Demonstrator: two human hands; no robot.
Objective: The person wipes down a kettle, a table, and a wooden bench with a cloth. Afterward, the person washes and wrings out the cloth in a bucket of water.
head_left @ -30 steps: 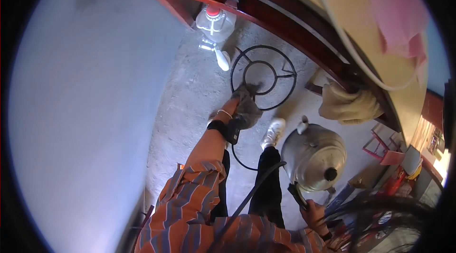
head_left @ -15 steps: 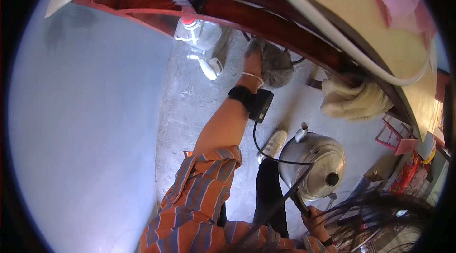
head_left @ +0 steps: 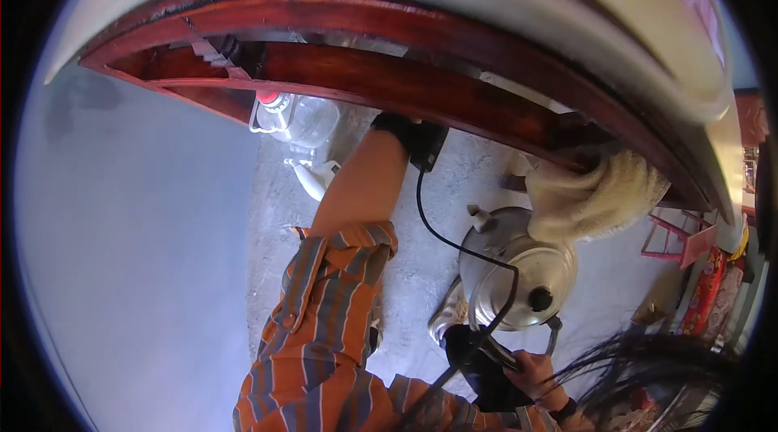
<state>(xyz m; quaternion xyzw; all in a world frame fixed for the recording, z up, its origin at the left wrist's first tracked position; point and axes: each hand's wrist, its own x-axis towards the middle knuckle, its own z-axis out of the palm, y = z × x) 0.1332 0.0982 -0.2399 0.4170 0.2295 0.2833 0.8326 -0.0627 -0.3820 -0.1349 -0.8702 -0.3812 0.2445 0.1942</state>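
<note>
My left arm stretches under the red wooden table frame (head_left: 356, 75), and the rail hides the hand and its fingers. A black device (head_left: 423, 144) with a cable is strapped at that wrist. At the lower right, my right hand (head_left: 536, 375) is closed around the dark handle (head_left: 496, 351) of a large metal kettle (head_left: 515, 302). The kettle has a round lid with a black knob (head_left: 540, 298), and its spout (head_left: 480, 218) points toward the table. A black cable (head_left: 454, 240) crosses in front of the kettle.
Beside my left forearm stand a clear plastic jug (head_left: 312, 120) with a red cap and a white plastic item (head_left: 312, 179). A cream cloth (head_left: 596, 197) hangs near the kettle. Further right is a small red stool (head_left: 689, 241). A pale wall (head_left: 146, 254) borders the left.
My left hand has gone further under the table rail, out of sight. The grey cloth-like thing it was touching no longer shows. The view has shifted; the kettle now appears closer to the cream cloth.
</note>
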